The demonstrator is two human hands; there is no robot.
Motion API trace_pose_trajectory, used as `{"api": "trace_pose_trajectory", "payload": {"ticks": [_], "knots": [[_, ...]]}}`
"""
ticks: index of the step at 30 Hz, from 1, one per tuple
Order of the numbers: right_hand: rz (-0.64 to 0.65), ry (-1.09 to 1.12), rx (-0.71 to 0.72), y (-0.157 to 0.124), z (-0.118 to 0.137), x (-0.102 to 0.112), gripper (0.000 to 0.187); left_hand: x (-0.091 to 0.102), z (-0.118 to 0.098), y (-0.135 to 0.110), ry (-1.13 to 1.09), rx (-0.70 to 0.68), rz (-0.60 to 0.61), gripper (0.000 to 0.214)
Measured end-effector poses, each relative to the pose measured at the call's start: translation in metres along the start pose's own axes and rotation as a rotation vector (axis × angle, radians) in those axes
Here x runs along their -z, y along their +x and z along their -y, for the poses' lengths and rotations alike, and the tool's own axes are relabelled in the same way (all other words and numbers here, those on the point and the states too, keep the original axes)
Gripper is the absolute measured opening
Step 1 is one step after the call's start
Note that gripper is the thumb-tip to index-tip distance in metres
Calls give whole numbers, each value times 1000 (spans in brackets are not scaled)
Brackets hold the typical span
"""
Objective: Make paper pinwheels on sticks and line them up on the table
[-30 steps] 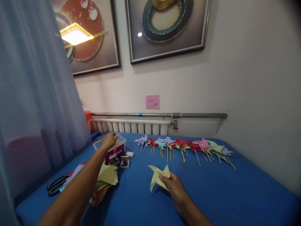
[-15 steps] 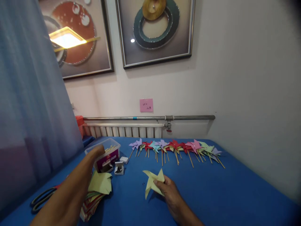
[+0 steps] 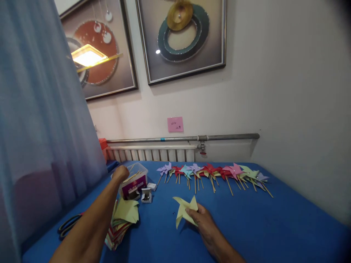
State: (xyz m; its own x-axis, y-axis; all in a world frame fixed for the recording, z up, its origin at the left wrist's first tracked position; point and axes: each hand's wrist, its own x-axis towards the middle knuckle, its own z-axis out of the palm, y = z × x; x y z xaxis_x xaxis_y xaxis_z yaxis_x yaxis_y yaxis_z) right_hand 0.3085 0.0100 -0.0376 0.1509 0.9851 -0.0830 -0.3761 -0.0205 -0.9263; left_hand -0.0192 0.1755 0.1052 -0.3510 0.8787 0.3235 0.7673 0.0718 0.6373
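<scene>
With the right hand [image 3: 205, 221], pinches a pale yellow pinwheel [image 3: 180, 211] at its right side, thumb on top and fingers underneath, closed on the paper. Holds it over the blue cloth [image 3: 246, 230], close in front and near the middle, with pointed blades spread. Just left of the pinwheel, on the cloth: a tiny dark bit [image 3: 173, 213], too small to make out.

With the left hand [image 3: 121, 173], reaches forward to the left part of the clear box [image 3: 137, 185]. Shows mostly wrist and back of hand; cannot tell from this view how far closed, or whether gripping any of the thin sticks [image 3: 135, 176] lying in the box.

On the near side of the box, three cartons: a white open carton [image 3: 146, 197] with dark contents, a white shut carton [image 3: 151, 186] just behind it, and a dim open carton [image 3: 134, 194] right by the purple label. Nearer, beside the left forearm, a paper stack [image 3: 126, 211], pale yellow on top and mixed colours below. Farther left, partly hidden by the forearm, black-handled scissors [image 3: 65, 227].

Along the far edge, a row of pinwheels [image 3: 210, 169] in lilac, red, light blue, pink and pale green, sticks pointing nearer.
</scene>
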Motion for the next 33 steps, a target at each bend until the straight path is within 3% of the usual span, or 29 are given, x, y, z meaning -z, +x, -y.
{"api": "trace_pose_trajectory", "payload": {"ticks": [3, 6, 10, 13, 16, 25, 30, 33], "knots": [[-5, 13, -18, -8, 8, -3, 38, 3, -10, -2, -89, 42, -10, 7], [-35, 56, -37, -11, 13, -4, 37, -11, -29, -22, -212, 27, -46, 15], [-56, 117, -57, -14, 16, -2, 39, -65, -46, -90, -401, -32, 71, 17], [-62, 152, -56, -14, 18, 1, 42, -108, -47, -150, -544, -158, 285, 15], [-102, 162, -44, -11, 18, 4, 44, -129, -45, -186, -579, -268, 453, 22], [-96, 131, -35, -10, 19, 5, 42, -121, -53, -196, -487, -248, 657, 25], [-93, 104, -11, -9, 18, 6, 43, -124, -54, -206, -468, -204, 862, 25], [-96, 103, 3, -7, 17, 8, 46, -126, -54, -209, -503, -207, 890, 24]]}}
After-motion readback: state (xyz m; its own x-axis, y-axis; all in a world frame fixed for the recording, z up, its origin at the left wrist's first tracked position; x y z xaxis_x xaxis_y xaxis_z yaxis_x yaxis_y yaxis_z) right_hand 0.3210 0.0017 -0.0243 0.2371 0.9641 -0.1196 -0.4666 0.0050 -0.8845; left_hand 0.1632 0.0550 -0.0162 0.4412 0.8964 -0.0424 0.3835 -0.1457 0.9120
